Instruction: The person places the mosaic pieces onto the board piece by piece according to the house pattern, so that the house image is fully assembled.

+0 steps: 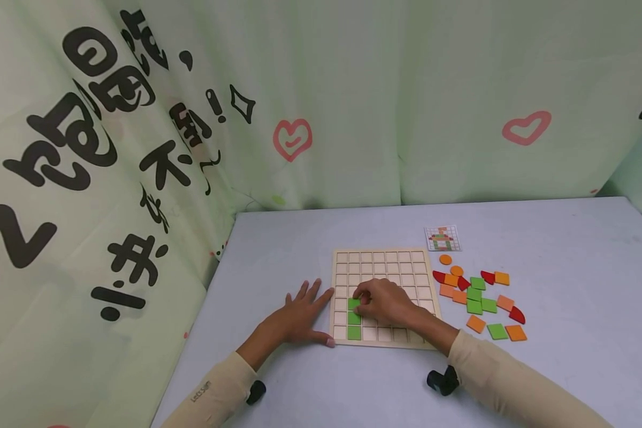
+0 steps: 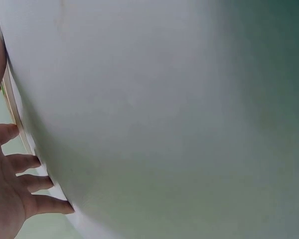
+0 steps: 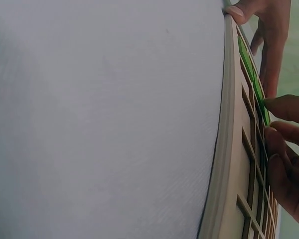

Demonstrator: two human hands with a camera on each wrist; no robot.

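Note:
A wooden grid board (image 1: 380,249) lies on the table, with a column of green tiles (image 1: 354,333) in its left part. The left hand (image 1: 299,318) has its fingers spread against the board's left edge, the thumb at the near left corner; the left wrist view shows this hand (image 2: 10,189) along the board's edge. Over the column, the right hand (image 1: 387,303) pinches the uppermost green tile (image 1: 353,304) with curled fingers. In the right wrist view, the right hand's thumb and fingertips (image 3: 284,132) meet at the end of the green strip (image 3: 254,77).
Loose orange, red and green pieces (image 1: 474,306) lie right of the board. A small pattern card (image 1: 442,238) sits beyond them near the board's far right corner. A printed curtain (image 1: 342,107) hangs behind and left of the table (image 1: 299,238).

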